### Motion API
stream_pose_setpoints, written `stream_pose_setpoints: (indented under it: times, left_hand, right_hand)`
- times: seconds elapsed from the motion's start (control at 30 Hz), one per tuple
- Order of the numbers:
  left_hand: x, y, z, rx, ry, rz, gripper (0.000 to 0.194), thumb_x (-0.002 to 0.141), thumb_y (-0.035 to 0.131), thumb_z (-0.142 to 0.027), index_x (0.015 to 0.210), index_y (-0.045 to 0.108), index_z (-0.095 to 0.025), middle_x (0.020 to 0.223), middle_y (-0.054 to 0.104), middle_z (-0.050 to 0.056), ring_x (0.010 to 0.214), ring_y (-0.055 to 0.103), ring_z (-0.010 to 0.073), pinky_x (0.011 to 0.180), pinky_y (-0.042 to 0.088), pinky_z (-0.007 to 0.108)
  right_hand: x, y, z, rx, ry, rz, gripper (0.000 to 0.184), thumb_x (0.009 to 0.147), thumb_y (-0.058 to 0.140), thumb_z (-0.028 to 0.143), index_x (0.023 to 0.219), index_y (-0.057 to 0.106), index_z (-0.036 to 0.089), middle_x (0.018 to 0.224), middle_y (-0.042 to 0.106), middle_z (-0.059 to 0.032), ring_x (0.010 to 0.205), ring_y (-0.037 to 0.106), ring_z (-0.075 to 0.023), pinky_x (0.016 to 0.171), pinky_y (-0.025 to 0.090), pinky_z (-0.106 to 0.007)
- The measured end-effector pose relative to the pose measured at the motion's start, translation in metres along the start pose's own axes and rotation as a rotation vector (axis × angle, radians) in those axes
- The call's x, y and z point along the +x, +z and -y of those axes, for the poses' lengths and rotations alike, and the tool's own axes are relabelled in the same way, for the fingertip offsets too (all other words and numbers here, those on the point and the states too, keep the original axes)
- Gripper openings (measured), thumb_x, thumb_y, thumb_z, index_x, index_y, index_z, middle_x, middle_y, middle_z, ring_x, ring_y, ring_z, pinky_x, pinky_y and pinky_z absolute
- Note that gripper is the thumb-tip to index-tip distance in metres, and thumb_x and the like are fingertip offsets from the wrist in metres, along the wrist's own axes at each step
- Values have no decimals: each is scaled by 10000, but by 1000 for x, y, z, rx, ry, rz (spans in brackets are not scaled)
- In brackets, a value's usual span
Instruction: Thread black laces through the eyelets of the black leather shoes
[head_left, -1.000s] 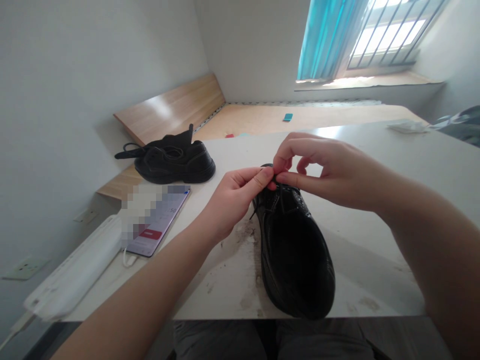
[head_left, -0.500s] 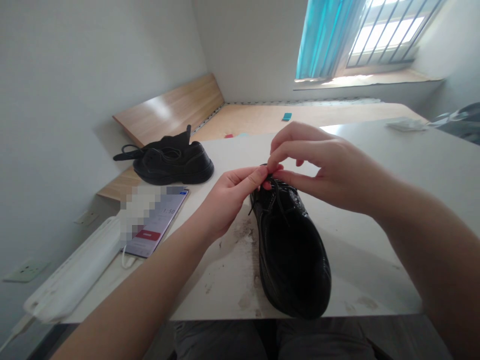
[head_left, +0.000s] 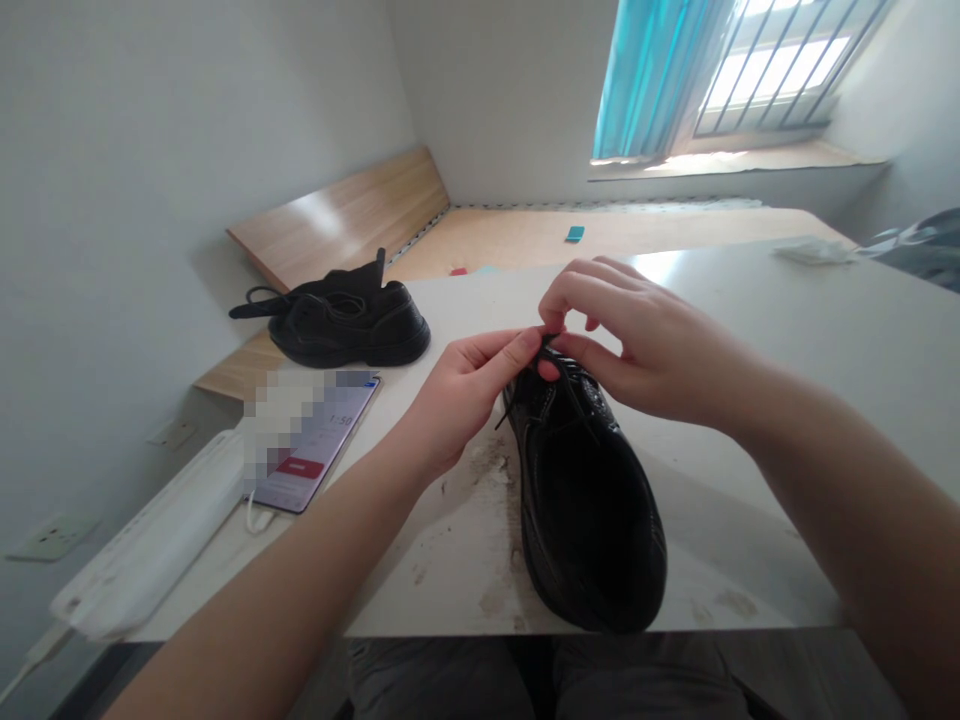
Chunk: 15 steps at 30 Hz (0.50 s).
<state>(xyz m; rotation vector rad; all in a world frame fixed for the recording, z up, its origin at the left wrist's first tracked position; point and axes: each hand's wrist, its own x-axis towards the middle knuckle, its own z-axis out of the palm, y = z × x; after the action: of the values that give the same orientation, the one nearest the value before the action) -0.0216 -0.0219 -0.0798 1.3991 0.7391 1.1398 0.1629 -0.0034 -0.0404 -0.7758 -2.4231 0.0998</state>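
Note:
A black lace-up shoe (head_left: 536, 500) stands on the white table with its heel toward me and its opening facing up. Over its front, my left hand (head_left: 476, 390) pinches the black shoelace (head_left: 551, 345) between thumb and fingers. From the other side, my right hand (head_left: 637, 325) also grips the lace, its thumb and fingertips close against my left fingertips. Loose lace ends hang over the shoe's tongue and its left side. The toe of the shoe is mostly hidden behind my hands.
A second black shoe (head_left: 352, 325), its tongue pulled out, rests at the back left. Nearer lie a phone (head_left: 322, 450) with a lit screen and a white power strip (head_left: 150, 550). The white table (head_left: 427, 580) has dirt marks; its front edge is close to my lap.
My right thumb and fingers have closed in toward the lace, and the right hand has dipped slightly. My left hand keeps its pinch. The shoe stays in place.

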Motion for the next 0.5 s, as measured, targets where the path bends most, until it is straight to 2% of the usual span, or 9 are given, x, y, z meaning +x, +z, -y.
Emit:
stream_pose_setpoints:
  times: [0.13, 0.27, 0.5]
  left_hand:
    - [1, 1, 0, 0, -4, -32, 301, 879, 633, -415, 718, 718, -176, 748, 672, 10, 783, 576, 133, 809, 421, 261]
    - [1, 3, -3, 80, 30, -76, 334, 844, 665, -427, 627, 665, -173, 684, 607, -6, 720, 521, 126, 723, 397, 254]
    - [0, 3, -1, 72, 34, -75, 329, 848, 661, -421, 629, 659, -176, 711, 630, -2, 780, 547, 142, 777, 401, 268]
  right_hand:
    - [-1, 2, 5, -8, 63, -15, 86, 880, 469, 149, 902, 470, 232, 964, 571, -74, 968, 549, -250, 765, 445, -385]
    - [-2, 4, 11, 11, 100, -26, 80, 873, 468, 145, 890, 451, 222, 913, 570, -63, 869, 555, -214, 736, 439, -363]
    - [-1, 3, 11, 168, 246, 44, 37, 897, 500, 230, 873, 491, 203, 820, 579, -20, 731, 523, -157, 659, 415, -313]
